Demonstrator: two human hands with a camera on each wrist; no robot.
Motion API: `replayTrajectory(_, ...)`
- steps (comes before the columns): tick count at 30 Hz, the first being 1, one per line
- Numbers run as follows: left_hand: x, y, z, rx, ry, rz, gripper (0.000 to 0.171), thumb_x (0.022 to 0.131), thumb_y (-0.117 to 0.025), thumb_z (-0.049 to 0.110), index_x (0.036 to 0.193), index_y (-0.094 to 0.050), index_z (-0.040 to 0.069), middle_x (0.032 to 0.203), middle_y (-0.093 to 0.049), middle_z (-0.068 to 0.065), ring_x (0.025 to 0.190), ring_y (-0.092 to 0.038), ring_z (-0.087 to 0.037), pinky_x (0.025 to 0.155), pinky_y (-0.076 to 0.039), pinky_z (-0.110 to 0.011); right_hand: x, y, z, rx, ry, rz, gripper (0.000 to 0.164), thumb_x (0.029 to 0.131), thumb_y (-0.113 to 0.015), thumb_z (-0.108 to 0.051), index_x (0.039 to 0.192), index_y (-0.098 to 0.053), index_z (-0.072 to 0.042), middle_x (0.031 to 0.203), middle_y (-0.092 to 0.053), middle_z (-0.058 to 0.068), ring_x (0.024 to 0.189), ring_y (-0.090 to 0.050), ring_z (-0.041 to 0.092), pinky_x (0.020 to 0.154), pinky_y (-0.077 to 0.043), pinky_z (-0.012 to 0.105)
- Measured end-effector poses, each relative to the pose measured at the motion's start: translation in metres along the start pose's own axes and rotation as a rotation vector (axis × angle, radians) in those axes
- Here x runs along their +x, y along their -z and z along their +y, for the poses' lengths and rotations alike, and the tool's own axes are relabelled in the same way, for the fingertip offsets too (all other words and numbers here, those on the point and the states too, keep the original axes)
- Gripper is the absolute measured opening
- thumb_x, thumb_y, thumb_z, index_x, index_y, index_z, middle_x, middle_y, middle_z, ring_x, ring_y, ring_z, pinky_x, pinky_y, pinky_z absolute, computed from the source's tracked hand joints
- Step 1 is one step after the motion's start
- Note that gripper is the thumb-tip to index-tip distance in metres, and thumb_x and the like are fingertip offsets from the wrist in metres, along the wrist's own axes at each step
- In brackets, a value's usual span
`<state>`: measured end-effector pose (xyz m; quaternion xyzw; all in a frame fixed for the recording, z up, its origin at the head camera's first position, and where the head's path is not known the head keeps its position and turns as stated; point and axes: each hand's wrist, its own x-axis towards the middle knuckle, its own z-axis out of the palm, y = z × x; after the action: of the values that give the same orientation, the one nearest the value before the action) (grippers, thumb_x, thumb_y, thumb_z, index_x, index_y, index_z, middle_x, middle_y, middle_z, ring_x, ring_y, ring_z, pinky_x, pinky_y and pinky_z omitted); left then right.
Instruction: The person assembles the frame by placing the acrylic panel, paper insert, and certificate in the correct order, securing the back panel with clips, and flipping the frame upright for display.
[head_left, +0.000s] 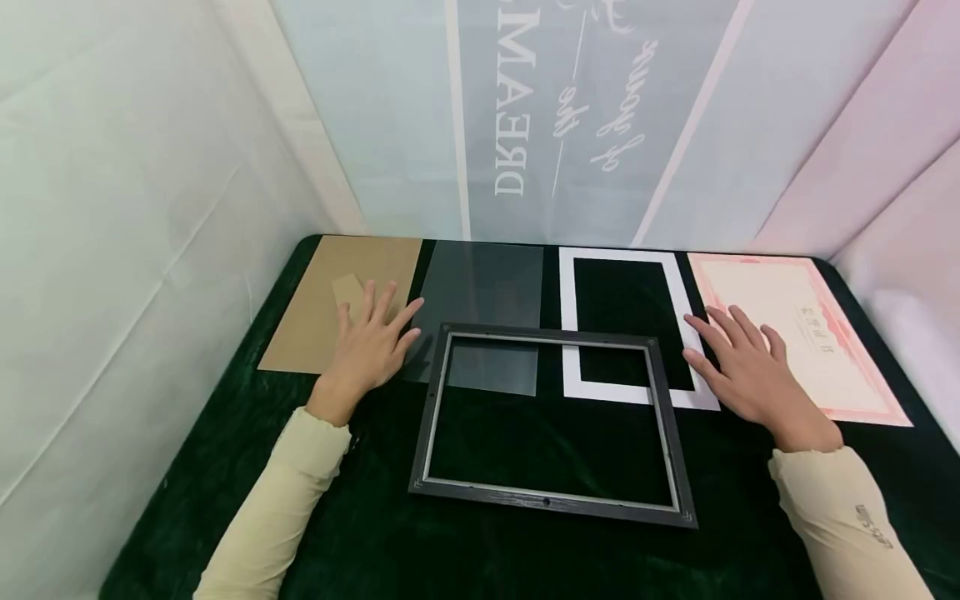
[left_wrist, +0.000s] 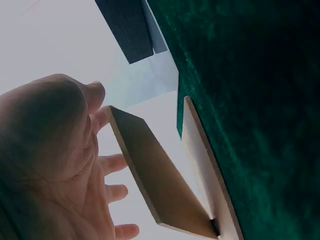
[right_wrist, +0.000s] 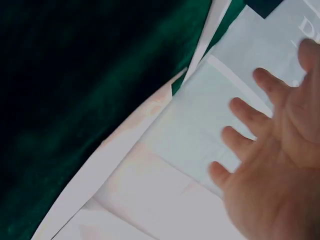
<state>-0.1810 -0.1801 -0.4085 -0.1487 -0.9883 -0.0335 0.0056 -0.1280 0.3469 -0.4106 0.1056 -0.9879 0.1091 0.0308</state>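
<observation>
My left hand hovers by the brown backing board, fingers spread beside its raised stand flap. In the left wrist view the fingers lie behind the flap's edge; whether they touch it I cannot tell. My right hand, fingers spread and holding nothing, is over the gap between the white mat and a pink-bordered certificate. Between the hands lies a dark grey rectangular picture frame, its far side overlapping the mat and a clear sheet.
Dark green cloth covers the table. Behind it hangs a pale blue sheet with white lettering. White fabric closes the left side, and pinkish fabric the right.
</observation>
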Motion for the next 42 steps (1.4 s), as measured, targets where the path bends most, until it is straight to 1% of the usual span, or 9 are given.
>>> replayTrajectory(6, 0.007, 0.001, -0.001, -0.058, -0.009, -0.019, 0.058, 0.106, -0.036, 0.049, 0.159, -0.02, 0.034, 0.169, -0.007, -0.01, 0.155, 0.002, -0.04, 0.116, -0.007, -0.072, 0.009, 0.006, -0.023, 0.05, 0.055, 0.04, 0.056, 0.107, -0.035, -0.045, 0.156, -0.032, -0.018, 0.16, -0.026, 0.021, 0.153, -0.009, 0.04, 0.108, -0.011, 0.07)
replayTrajectory(12, 0.019, 0.004, 0.004, -0.174, 0.008, -0.019, 0.059, 0.103, -0.047, 0.045, 0.156, -0.032, 0.023, 0.163, -0.023, -0.013, 0.152, -0.012, -0.039, 0.113, -0.014, -0.068, 0.023, 0.013, -0.062, 0.231, 0.128, 0.056, 0.053, 0.105, -0.046, -0.038, 0.153, -0.039, -0.015, 0.157, -0.035, 0.02, 0.147, -0.026, 0.043, 0.11, -0.018, 0.07)
replayTrajectory(17, 0.028, 0.007, 0.012, -0.291, 0.102, -0.086, 0.057, 0.104, -0.048, 0.041, 0.151, -0.041, 0.01, 0.152, -0.04, -0.021, 0.134, -0.032, -0.039, 0.101, -0.029, -0.056, 0.045, 0.013, -0.096, 0.371, 0.136, -0.084, 0.056, 0.104, -0.048, -0.042, 0.15, -0.042, -0.01, 0.153, -0.042, 0.017, 0.14, -0.039, 0.039, 0.111, -0.032, 0.062)
replayTrajectory(23, 0.034, 0.005, 0.017, -0.373, 0.179, -0.179, 0.054, 0.105, -0.045, 0.031, 0.147, -0.043, -0.003, 0.15, -0.04, -0.028, 0.139, -0.034, -0.045, 0.114, -0.031, -0.057, 0.067, -0.002, -0.127, 0.454, 0.123, -0.2, 0.054, 0.103, -0.05, -0.044, 0.147, -0.048, -0.011, 0.14, -0.056, 0.011, 0.119, -0.056, 0.028, 0.096, -0.048, 0.049)
replayTrajectory(26, 0.036, 0.004, 0.019, -0.386, 0.199, -0.185, 0.052, 0.105, -0.046, 0.026, 0.147, -0.042, -0.005, 0.151, -0.038, -0.029, 0.14, -0.033, -0.045, 0.116, -0.031, -0.056, 0.08, -0.008, -0.139, 0.503, 0.073, -0.273, 0.053, 0.103, -0.05, -0.044, 0.146, -0.05, -0.012, 0.136, -0.06, 0.01, 0.114, -0.059, 0.025, 0.095, -0.05, 0.048)
replayTrajectory(32, 0.04, 0.0, 0.019, -0.493, 0.201, -0.177, 0.052, 0.105, -0.049, 0.021, 0.149, -0.039, -0.004, 0.151, -0.039, -0.027, 0.14, -0.038, -0.042, 0.113, -0.037, -0.054, 0.104, -0.021, -0.154, 0.707, -0.153, -0.444, 0.055, 0.105, -0.046, -0.042, 0.151, -0.041, -0.013, 0.138, -0.059, 0.015, 0.109, -0.068, 0.024, 0.091, -0.054, 0.039)
replayTrajectory(37, 0.044, -0.002, 0.015, -0.684, 0.255, -0.177, 0.055, 0.104, -0.05, 0.018, 0.151, -0.034, -0.003, 0.139, -0.051, -0.025, 0.125, -0.051, -0.035, 0.1, -0.046, -0.047, 0.112, -0.025, -0.162, 0.808, -0.232, -0.474, 0.057, 0.105, -0.046, -0.035, 0.154, -0.034, -0.007, 0.147, -0.052, 0.017, 0.104, -0.071, 0.023, 0.083, -0.056, 0.033)
replayTrajectory(40, 0.046, -0.002, 0.014, -0.797, 0.3, -0.177, 0.056, 0.103, -0.05, 0.017, 0.152, -0.032, -0.004, 0.132, -0.052, -0.024, 0.116, -0.05, -0.034, 0.096, -0.044, -0.044, 0.113, -0.025, -0.164, 0.837, -0.262, -0.475, 0.057, 0.106, -0.046, -0.033, 0.155, -0.033, -0.008, 0.147, -0.052, 0.017, 0.101, -0.072, 0.021, 0.082, -0.055, 0.03)
replayTrajectory(42, 0.046, -0.001, 0.012, -0.866, 0.324, -0.181, 0.056, 0.104, -0.049, 0.015, 0.153, -0.031, -0.004, 0.137, -0.05, -0.025, 0.122, -0.05, -0.034, 0.1, -0.043, -0.044, 0.113, -0.025, -0.165, 0.86, -0.279, -0.471, 0.056, 0.106, -0.046, -0.032, 0.155, -0.033, -0.008, 0.144, -0.055, 0.017, 0.099, -0.073, 0.019, 0.081, -0.055, 0.028)
